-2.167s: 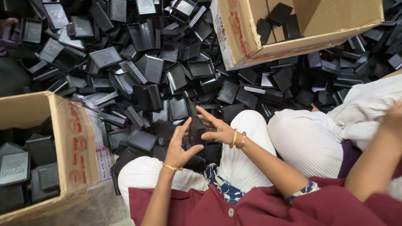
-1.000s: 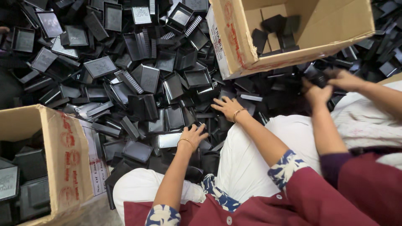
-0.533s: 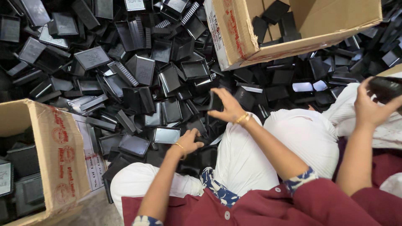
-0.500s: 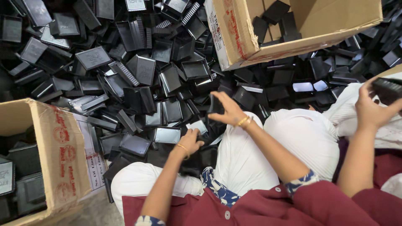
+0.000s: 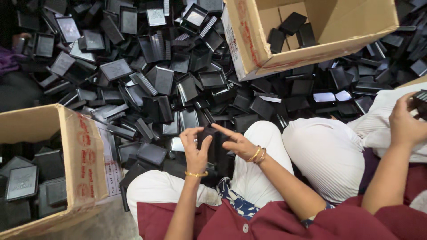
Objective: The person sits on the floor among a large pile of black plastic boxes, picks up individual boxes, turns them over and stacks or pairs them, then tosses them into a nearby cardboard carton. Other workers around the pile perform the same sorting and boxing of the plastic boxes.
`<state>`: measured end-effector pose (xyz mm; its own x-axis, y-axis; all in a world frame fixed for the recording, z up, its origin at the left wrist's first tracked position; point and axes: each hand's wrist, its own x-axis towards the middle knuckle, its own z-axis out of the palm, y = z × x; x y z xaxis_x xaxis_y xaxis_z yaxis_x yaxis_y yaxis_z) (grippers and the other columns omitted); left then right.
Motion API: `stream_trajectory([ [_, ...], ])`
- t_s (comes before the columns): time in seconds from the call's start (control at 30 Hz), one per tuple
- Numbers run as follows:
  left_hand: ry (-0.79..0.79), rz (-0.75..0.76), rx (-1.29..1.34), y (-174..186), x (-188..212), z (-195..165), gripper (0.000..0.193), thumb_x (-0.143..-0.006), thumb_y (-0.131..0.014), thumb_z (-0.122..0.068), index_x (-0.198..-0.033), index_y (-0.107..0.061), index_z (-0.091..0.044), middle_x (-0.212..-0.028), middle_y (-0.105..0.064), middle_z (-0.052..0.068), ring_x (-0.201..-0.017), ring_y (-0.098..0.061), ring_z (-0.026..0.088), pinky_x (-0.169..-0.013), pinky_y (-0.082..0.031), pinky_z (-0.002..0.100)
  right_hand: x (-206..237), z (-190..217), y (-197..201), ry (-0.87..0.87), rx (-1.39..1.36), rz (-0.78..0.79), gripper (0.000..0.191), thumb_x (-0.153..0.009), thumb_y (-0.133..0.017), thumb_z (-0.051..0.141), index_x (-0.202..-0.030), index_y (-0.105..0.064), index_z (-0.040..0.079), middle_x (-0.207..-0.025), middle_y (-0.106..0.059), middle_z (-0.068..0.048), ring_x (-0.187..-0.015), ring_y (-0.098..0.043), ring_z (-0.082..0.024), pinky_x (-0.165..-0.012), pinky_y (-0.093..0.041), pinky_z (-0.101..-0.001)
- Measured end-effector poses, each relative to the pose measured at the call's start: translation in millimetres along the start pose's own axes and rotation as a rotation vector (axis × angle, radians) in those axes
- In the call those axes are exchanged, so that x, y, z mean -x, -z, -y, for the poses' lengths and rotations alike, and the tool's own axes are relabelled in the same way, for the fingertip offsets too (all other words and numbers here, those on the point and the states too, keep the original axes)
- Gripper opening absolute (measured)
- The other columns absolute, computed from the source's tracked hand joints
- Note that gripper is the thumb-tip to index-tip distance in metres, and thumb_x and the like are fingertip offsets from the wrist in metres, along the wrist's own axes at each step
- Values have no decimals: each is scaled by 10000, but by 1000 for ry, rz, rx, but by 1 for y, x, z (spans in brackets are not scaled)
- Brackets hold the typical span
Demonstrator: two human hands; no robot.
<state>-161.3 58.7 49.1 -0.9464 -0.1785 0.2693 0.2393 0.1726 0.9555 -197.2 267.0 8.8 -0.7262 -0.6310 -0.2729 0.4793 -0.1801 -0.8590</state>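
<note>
My left hand (image 5: 194, 150) and my right hand (image 5: 237, 143) meet above my lap, each with a gold bangle at the wrist. Between them they hold one black plastic case (image 5: 209, 134): the left thumb and fingers pinch its left side, and the right fingers press its right side. Just beyond the hands, a large heap of the same black cases (image 5: 160, 80) covers the floor. My knees in white trousers (image 5: 262, 133) lie under the hands.
An open cardboard box (image 5: 80, 155) with black cases stands at the left. A second cardboard box (image 5: 249, 44) with a few cases sits at the top right. A co-worker's hand (image 5: 402, 122) at the right edge holds another black case (image 5: 420, 102).
My hands were reaching apart into the heap; now they have drawn back together over my lap with one black case between them. The co-worker's hand stays at the right.
</note>
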Motion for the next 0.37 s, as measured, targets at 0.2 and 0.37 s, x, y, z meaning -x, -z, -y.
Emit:
stream_trajectory([
  [0.2,63,56,210,12,22,-29,626,-823,-810,-121,-1379,-537,-25,-1258,-631,138,-1110,-634,217,-942,-521,325,11,19,-30,143,-158,134,875,-943,-738,248,-1648,-247,86,-1444,-571,-74,-1253,-581,-123,-1054,-471,-289],
  [0.37,159,4,435,56,40,-33,633,-836,-816,-145,-1391,-532,-38,-1277,-661,134,-1108,-661,255,-957,-545,378,15,40,-43,219,-71,122,876,-953,-738,184,-1665,-239,76,-1474,-557,-98,-1259,-564,-136,-1065,-442,-288],
])
